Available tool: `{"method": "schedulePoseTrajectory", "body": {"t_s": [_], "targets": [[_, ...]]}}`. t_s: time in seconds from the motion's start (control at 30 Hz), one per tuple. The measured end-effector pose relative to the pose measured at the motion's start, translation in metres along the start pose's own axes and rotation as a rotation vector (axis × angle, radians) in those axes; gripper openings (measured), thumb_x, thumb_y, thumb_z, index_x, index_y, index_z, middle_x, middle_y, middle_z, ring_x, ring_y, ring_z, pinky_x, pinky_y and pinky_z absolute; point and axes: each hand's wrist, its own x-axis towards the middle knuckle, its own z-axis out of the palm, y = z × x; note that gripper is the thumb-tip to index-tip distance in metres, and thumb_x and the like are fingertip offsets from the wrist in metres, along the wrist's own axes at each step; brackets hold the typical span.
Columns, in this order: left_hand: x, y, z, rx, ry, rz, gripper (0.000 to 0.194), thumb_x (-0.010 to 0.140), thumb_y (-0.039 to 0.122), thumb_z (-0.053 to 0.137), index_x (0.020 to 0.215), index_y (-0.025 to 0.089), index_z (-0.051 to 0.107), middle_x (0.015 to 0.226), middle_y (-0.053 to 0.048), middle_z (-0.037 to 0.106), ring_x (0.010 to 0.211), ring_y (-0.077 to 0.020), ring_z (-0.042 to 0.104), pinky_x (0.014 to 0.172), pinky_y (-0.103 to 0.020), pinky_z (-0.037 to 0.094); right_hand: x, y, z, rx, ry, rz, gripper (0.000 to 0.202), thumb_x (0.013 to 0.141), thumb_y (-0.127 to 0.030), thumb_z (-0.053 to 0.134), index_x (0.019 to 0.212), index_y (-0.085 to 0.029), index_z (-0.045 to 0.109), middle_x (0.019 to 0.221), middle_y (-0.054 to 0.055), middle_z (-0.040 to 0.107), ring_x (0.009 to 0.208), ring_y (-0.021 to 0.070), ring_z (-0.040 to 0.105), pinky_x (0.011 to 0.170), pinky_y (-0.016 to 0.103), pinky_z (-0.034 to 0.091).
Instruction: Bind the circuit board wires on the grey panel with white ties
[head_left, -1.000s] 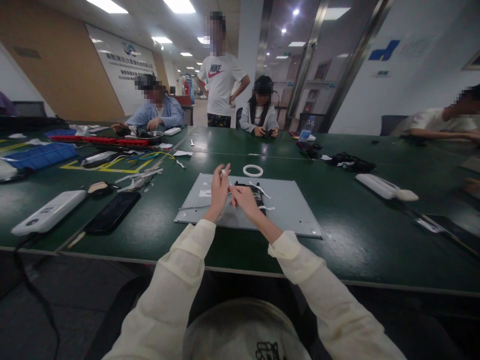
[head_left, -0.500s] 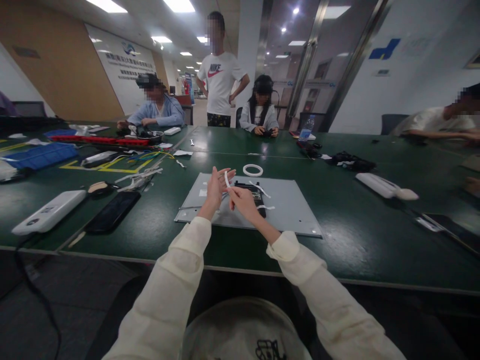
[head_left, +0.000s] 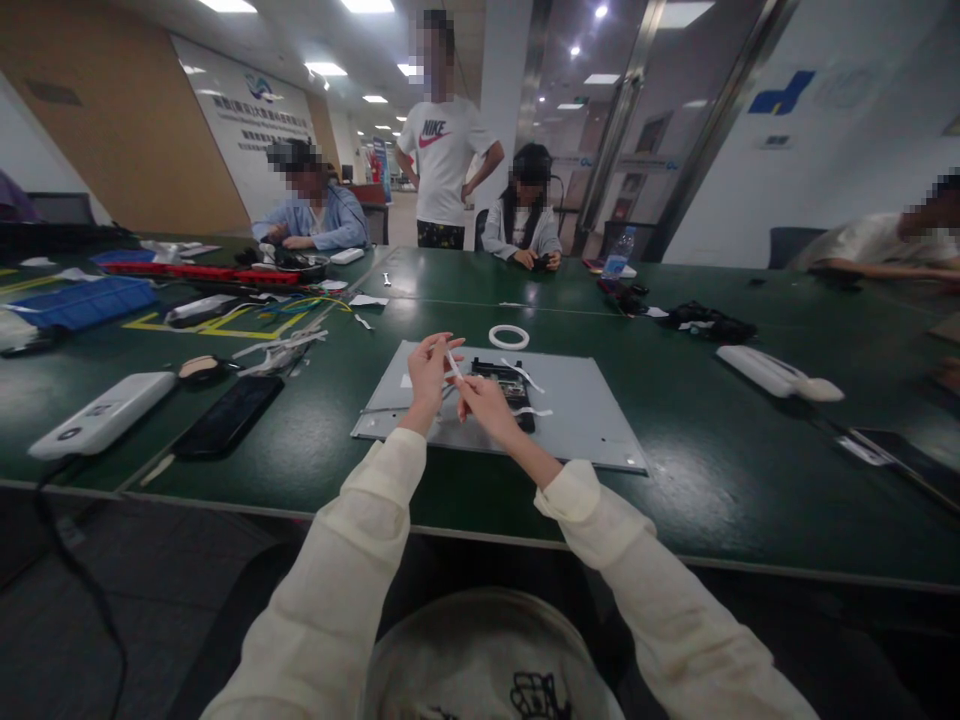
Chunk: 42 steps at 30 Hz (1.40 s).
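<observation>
A short strip of white tape (head_left: 453, 362) stretches between my two hands above the grey board (head_left: 581, 415). My left hand (head_left: 427, 375) has its fingers curled in around the strip's upper end. The lower end is pinched between the thumb and fingers of my right hand (head_left: 486, 403). Just beyond and right of my right hand lies a black device (head_left: 519, 388) with exposed inner parts, partly covered by that hand. Two more white tape strips (head_left: 534, 412) stick out from its right side. Behind the board rests a roll of white tape (head_left: 508, 337).
To the left are a black phone (head_left: 229, 418), a white power bank (head_left: 103, 414), a blue tray (head_left: 86, 303) and loose cables. A white handheld device (head_left: 776, 374) lies to the right. Several people sit or stand around the green table (head_left: 720, 480).
My left hand's fingers, stretched out before, have bent in toward the strip's upper end. The strip looks straighter now. My right hand keeps its pinch, and the view has shifted slightly.
</observation>
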Motion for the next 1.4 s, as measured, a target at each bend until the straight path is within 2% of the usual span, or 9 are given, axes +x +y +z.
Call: {"method": "schedulePoseTrajectory", "body": {"t_s": [0.2, 0.4, 0.57, 0.67, 0.73, 0.87, 0.97, 1.17, 1.4], "targets": [[-0.002, -0.003, 0.002, 0.116, 0.084, 0.101, 0.026, 0.082, 0.033, 0.052, 0.102, 0.015, 0.053, 0.084, -0.008, 0.069, 0.052, -0.0126, 0.064, 0.043, -0.019, 0.046, -0.001, -0.002, 0.005, 0.088, 0.031, 0.022, 0.026, 0.085, -0.035, 0.042, 0.077, -0.016, 0.058, 0.042, -0.005, 0.050, 0.037, 0.0090, 0.047, 0.042, 0.019, 0.038], [-0.004, -0.004, 0.002, 0.132, 0.085, 0.117, 0.036, 0.084, 0.031, 0.051, 0.116, 0.017, 0.046, 0.085, -0.008, 0.070, 0.049, -0.0115, 0.062, 0.045, -0.020, 0.047, -0.001, 0.001, 0.010, 0.237, 0.052, 0.073, 0.021, 0.083, -0.030, 0.045, 0.095, -0.017, 0.055, 0.041, -0.008, 0.049, 0.036, 0.0098, 0.047, 0.041, 0.019, 0.041], [0.006, -0.005, -0.009, 0.089, 0.195, 0.096, 0.030, 0.085, 0.027, 0.048, 0.114, 0.017, 0.047, 0.090, -0.009, 0.070, 0.047, -0.0091, 0.060, 0.043, -0.019, 0.045, -0.008, -0.005, 0.012, 0.237, 0.089, 0.111, 0.014, 0.083, -0.031, 0.044, 0.086, -0.018, 0.049, 0.044, -0.006, 0.055, 0.034, 0.0098, 0.048, 0.038, 0.018, 0.039], [0.014, -0.005, -0.017, 0.058, 0.301, 0.047, 0.027, 0.085, 0.025, 0.047, 0.110, 0.016, 0.047, 0.090, -0.008, 0.070, 0.045, -0.0073, 0.058, 0.042, -0.017, 0.043, -0.010, -0.006, 0.008, 0.171, 0.154, 0.052, 0.017, 0.083, -0.034, 0.044, 0.082, -0.018, 0.049, 0.042, -0.006, 0.052, 0.033, 0.0093, 0.046, 0.036, 0.017, 0.037], [0.015, -0.005, -0.018, 0.058, 0.319, 0.037, 0.027, 0.085, 0.024, 0.047, 0.110, 0.016, 0.047, 0.089, -0.007, 0.070, 0.043, -0.0067, 0.057, 0.041, -0.016, 0.042, -0.009, -0.005, 0.004, 0.153, 0.230, 0.012, 0.019, 0.083, -0.036, 0.045, 0.081, -0.018, 0.050, 0.045, -0.006, 0.053, 0.035, 0.0090, 0.048, 0.038, 0.018, 0.038], [0.008, -0.004, -0.010, 0.111, 0.223, 0.091, 0.027, 0.084, 0.028, 0.049, 0.108, 0.017, 0.048, 0.087, -0.007, 0.070, 0.041, -0.0076, 0.056, 0.040, -0.018, 0.041, -0.003, -0.002, -0.001, 0.191, 0.347, 0.021, 0.023, 0.081, -0.040, 0.049, 0.087, -0.018, 0.051, 0.068, 0.000, 0.064, 0.057, 0.0110, 0.059, 0.052, 0.020, 0.048], [-0.001, -0.004, -0.002, 0.129, 0.104, 0.111, 0.024, 0.084, 0.032, 0.050, 0.102, 0.017, 0.051, 0.089, -0.008, 0.069, 0.043, -0.0081, 0.057, 0.042, -0.019, 0.043, -0.002, -0.002, -0.002, 0.200, 0.309, 0.076, 0.027, 0.081, -0.043, 0.049, 0.091, -0.018, 0.055, 0.082, 0.004, 0.066, 0.069, 0.0128, 0.063, 0.056, 0.021, 0.049], [-0.009, -0.004, 0.005, 0.161, -0.029, 0.082, 0.028, 0.085, 0.038, 0.049, 0.105, 0.018, 0.052, 0.093, -0.009, 0.069, 0.056, -0.0123, 0.064, 0.047, -0.020, 0.046, -0.005, -0.005, -0.003, 0.032, 0.185, 0.071, 0.031, 0.082, -0.042, 0.049, 0.075, -0.015, 0.062, 0.055, 0.001, 0.061, 0.047, 0.0107, 0.056, 0.047, 0.019, 0.043], [-0.008, -0.010, 0.004, 0.181, -0.009, 0.148, 0.035, 0.087, 0.040, 0.049, 0.116, 0.021, 0.047, 0.101, -0.009, 0.067, 0.084, -0.0169, 0.066, 0.062, -0.023, 0.049, -0.005, -0.008, -0.005, -0.036, 0.217, -0.042, 0.033, 0.083, -0.040, 0.047, 0.070, -0.015, 0.064, 0.048, -0.001, 0.057, 0.042, 0.0097, 0.050, 0.045, 0.019, 0.040]]}}
